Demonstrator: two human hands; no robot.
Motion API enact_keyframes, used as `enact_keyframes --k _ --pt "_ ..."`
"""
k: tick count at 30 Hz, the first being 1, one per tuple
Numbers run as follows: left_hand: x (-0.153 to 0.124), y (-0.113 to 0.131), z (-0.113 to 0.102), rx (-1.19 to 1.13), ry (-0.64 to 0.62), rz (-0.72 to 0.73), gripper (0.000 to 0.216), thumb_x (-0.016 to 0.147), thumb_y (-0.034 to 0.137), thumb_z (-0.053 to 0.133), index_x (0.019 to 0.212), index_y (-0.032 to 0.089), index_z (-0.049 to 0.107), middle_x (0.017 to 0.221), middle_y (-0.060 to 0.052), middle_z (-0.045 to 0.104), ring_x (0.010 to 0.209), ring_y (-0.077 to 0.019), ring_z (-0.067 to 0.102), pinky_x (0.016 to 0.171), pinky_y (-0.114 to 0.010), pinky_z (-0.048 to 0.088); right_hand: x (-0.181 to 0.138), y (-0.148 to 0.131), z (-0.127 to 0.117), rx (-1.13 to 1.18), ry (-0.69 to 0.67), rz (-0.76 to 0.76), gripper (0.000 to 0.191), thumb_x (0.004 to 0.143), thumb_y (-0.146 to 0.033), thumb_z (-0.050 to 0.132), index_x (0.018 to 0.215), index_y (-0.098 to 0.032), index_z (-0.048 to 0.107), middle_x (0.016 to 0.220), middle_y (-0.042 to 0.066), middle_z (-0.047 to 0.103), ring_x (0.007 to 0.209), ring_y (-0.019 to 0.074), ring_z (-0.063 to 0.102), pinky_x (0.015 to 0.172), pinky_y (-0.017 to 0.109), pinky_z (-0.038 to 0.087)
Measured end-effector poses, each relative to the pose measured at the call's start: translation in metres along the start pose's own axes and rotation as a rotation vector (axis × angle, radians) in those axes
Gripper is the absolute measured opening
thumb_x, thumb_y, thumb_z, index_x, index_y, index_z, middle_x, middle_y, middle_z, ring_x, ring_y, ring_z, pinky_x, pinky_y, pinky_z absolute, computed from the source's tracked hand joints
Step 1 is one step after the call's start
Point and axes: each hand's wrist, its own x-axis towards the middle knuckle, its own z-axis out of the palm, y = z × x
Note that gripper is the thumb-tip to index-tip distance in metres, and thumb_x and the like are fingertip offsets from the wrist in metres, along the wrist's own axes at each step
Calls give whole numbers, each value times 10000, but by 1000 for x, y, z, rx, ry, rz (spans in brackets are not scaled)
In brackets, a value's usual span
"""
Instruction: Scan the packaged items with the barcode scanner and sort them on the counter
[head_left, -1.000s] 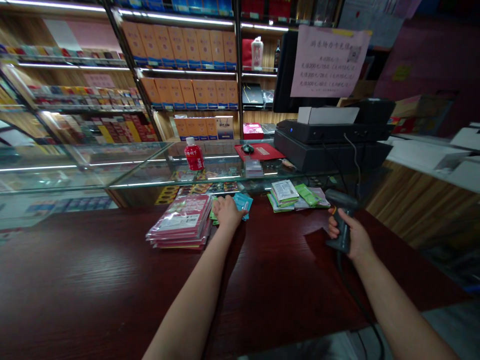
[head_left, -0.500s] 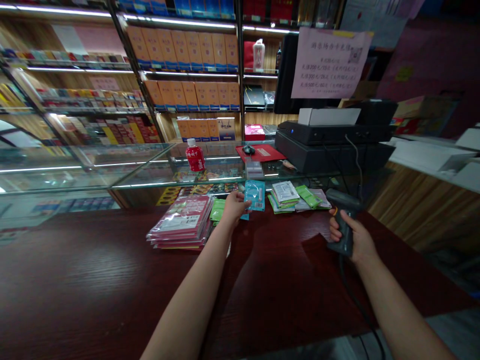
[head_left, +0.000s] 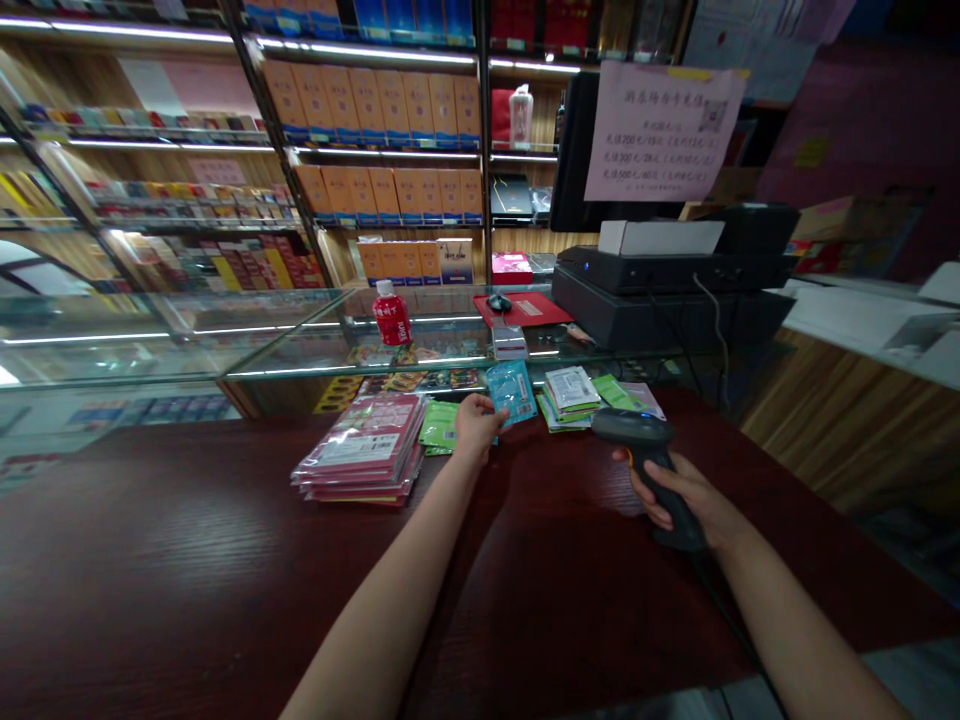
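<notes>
My left hand [head_left: 477, 424] pinches a small teal packet [head_left: 511, 391] and holds it tilted up above the dark red counter [head_left: 187, 560]. My right hand [head_left: 679, 497] grips a black handheld barcode scanner [head_left: 645, 450], its head turned left toward the teal packet, a short gap away. A cable runs from the scanner back along my right arm. Green packets [head_left: 440, 424] lie just left of my left hand. A stack of pink and red flat packs [head_left: 365, 446] lies further left.
A small pile of green and white packets [head_left: 581, 391] lies at the counter's far edge. Behind it runs a glass display case [head_left: 225, 340] with a red bottle [head_left: 391, 315], a mouse on a red pad [head_left: 517, 306] and a black till unit [head_left: 667, 280]. Shelves of boxes fill the back wall.
My left hand has lifted the teal packet off the green pile and tilted it up. My right hand has swung the scanner left, toward the packet.
</notes>
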Motion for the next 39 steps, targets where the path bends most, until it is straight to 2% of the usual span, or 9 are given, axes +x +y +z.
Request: enact_keyframes --k 6,11,19,25,29,33,39 --pt "-1 -4 1 25 -2 2 316 548 99 711 730 164 461 614 57 538 523 -98 564 512 -280 540 -2 -3 2 -71 -25 -13 259 769 -369 700 921 -187 595 573 -32 522 341 58 426 323 165 307" --pt "-1 -7 2 26 7 1 297 558 80 691 734 163 466 630 49 546 549 -110 583 523 -292 548 -2 0 4 -71 2 -20 277 757 -369 706 924 -179 594 567 -35 511 330 51 407 314 162 294" --pt "-2 -5 2 49 10 -13 263 543 79 705 682 147 493 672 20 580 616 -128 607 574 -312 566 -1 -1 0 -78 -41 7 267 771 -369 698 929 -180 594 562 -34 516 338 62 423 321 171 310" --pt "0 -8 1 46 17 3 295 549 83 697 722 164 472 612 56 538 552 -105 579 528 -275 546 -2 -2 -1 -61 -30 1 267 763 -364 706 932 -187 601 569 -31 527 346 70 441 327 181 326" --pt "-1 -8 2 24 -1 2 314 543 100 722 720 161 470 621 48 549 545 -105 579 516 -273 543 1 -2 -2 -26 29 -42 263 773 -366 697 942 -185 609 567 -34 520 348 68 423 324 181 323" --pt "-4 -5 4 7 -9 -14 358 516 134 770 708 162 470 607 50 546 543 -106 578 521 -275 546 6 -4 -9 75 147 -135 258 770 -371 695 940 -194 617 568 -37 516 366 70 421 333 179 335" --pt "-14 1 14 -73 -96 -68 395 513 161 817 717 161 479 603 45 565 552 -112 595 562 -300 567 11 -10 -19 174 294 -219 254 727 -378 728 869 -200 618 555 -52 500 380 59 413 348 165 347"
